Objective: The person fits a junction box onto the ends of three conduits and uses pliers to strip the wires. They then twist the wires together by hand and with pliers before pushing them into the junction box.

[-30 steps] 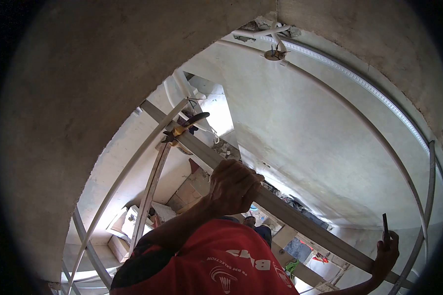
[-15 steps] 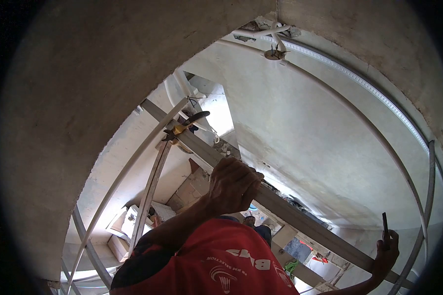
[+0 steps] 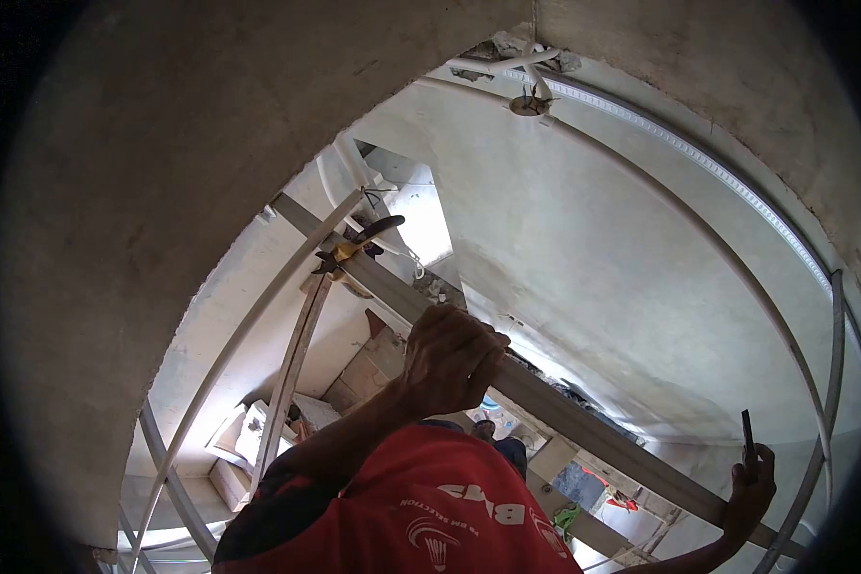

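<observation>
My left hand (image 3: 452,359) is closed over the long grey beam (image 3: 584,421) that runs diagonally across the view. At the far right, my right hand (image 3: 753,493) holds a thin dark object (image 3: 747,430) upright, seen edge-on; I cannot make out what it is. Pliers (image 3: 354,247) with dark and yellow parts rest on the upper left part of the beam, away from both hands.
White conduit pipes (image 3: 249,330) curve down the left side, and another pipe (image 3: 698,225) crosses the ceiling from a round junction box (image 3: 528,105). A wooden post (image 3: 292,378) stands beneath the pliers. Cluttered items (image 3: 584,483) lie far below.
The view has shifted very slightly. Both hands keep their hold, with no clear movement.
</observation>
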A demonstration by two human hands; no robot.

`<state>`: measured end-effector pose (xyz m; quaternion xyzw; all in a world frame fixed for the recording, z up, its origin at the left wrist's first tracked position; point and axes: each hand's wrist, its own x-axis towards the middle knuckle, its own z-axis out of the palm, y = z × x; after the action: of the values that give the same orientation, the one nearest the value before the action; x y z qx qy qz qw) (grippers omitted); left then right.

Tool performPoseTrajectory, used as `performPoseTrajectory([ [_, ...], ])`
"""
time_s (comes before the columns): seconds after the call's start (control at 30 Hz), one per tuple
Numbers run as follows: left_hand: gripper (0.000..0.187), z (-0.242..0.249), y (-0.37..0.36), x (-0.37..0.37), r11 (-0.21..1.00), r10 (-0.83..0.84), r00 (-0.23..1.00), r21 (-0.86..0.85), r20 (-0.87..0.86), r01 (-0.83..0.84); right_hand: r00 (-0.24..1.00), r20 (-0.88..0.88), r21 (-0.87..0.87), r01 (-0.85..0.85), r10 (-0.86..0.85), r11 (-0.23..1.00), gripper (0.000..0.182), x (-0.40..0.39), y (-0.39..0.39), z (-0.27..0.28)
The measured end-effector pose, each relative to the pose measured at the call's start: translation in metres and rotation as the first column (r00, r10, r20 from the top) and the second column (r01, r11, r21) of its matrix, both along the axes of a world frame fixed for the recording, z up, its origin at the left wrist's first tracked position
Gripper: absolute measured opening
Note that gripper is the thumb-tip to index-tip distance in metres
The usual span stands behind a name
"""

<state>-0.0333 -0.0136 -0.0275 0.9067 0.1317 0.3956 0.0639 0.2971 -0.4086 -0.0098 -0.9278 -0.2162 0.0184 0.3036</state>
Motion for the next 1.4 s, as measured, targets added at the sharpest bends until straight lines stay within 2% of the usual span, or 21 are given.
performPoseTrajectory([
  [0.13,0.010,0.002,0.000,0.000,1.000,-0.008,1.000,-0.020,0.003,0.008,0.997,0.069,-0.029,-0.024,0.025,0.999,0.044,-0.005,0.005,0.005],
  [0.3,0.010,0.003,-0.001,-0.001,1.000,-0.004,1.000,-0.020,-0.025,0.004,0.999,0.013,-0.048,0.032,-0.031,0.998,0.043,-0.007,0.008,0.008],
  [0.53,0.012,0.001,-0.001,-0.001,1.000,0.001,1.000,-0.015,-0.018,-0.001,0.999,0.028,-0.080,0.021,-0.019,0.997,0.043,-0.008,0.011,0.012],
  [0.63,0.013,0.002,-0.001,-0.003,1.000,0.007,0.999,-0.026,-0.032,-0.008,1.000,-0.013,-0.069,0.023,-0.024,0.997,0.042,-0.009,0.011,0.013],
  [0.73,0.013,0.000,0.000,-0.001,0.999,-0.014,1.000,-0.039,-0.001,0.014,0.999,0.037,-0.005,0.005,-0.005,1.000,0.042,-0.006,0.007,0.006],
  [0.9,0.012,-0.001,0.000,-0.001,0.999,-0.007,1.000,-0.034,0.014,0.007,0.999,-0.030,-0.102,0.027,-0.031,0.994,0.047,-0.003,0.006,0.009],
  [1.03,0.011,0.000,-0.001,-0.002,0.999,0.000,1.000,-0.045,0.001,0.000,1.000,-0.018,-0.088,-0.018,0.016,0.996,0.047,-0.001,0.004,0.008],
  [1.13,0.011,-0.001,0.000,-0.002,0.999,-0.003,1.000,-0.048,-0.001,0.003,0.998,-0.047,-0.117,0.038,-0.044,0.992,0.046,-0.004,0.008,0.010],
  [1.33,0.011,-0.001,0.000,-0.001,0.999,0.001,1.000,-0.040,0.012,0.000,1.000,-0.022,-0.004,-0.004,0.004,1.000,0.045,-0.003,0.007,0.007],
  [1.4,0.011,-0.002,0.000,-0.001,0.999,-0.005,1.000,-0.040,0.016,0.006,0.998,-0.039,-0.133,0.045,-0.050,0.990,0.046,-0.002,0.008,0.011],
])
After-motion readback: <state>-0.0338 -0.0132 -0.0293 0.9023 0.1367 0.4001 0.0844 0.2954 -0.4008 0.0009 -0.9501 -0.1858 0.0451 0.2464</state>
